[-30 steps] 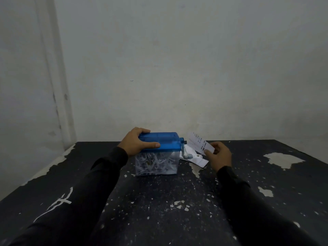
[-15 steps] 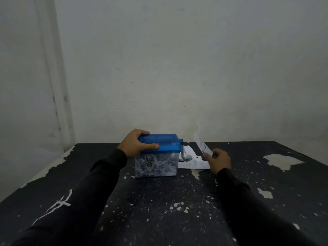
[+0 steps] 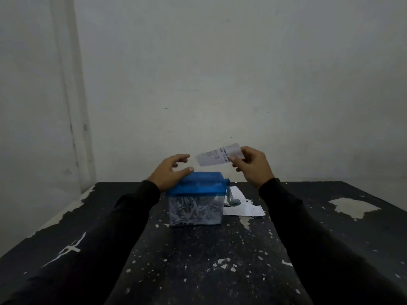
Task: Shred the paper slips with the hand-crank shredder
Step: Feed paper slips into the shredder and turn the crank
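Paper slip (image 3: pixel 218 156): raised above and right of shredder, pinched at right end by right hand (image 3: pixel 251 166), likely for feeding into top slot. Printed lines present, blurred, unreadable.
Hand-crank shredder (image 3: pixel 197 198): blue lid, clear bin packed with shreds, mid-table; no brand visible. Crank (image 3: pixel 231 198) on right side, untouched.
Left hand (image 3: pixel 170 172): fingers spread, holding nothing, at lid's left edge, probably to steady or receive.
Spare slips (image 3: pixel 243 209): flat beside crank; print too small to read.
Table (image 3: pixel 198 260): black, chipped.

Right hand (image 3: pixel 253 166) pinches a blurred slip (image 3: pixel 218 154) above the shredder (image 3: pixel 196 194); left hand (image 3: pixel 170 172) apparently hovers open.
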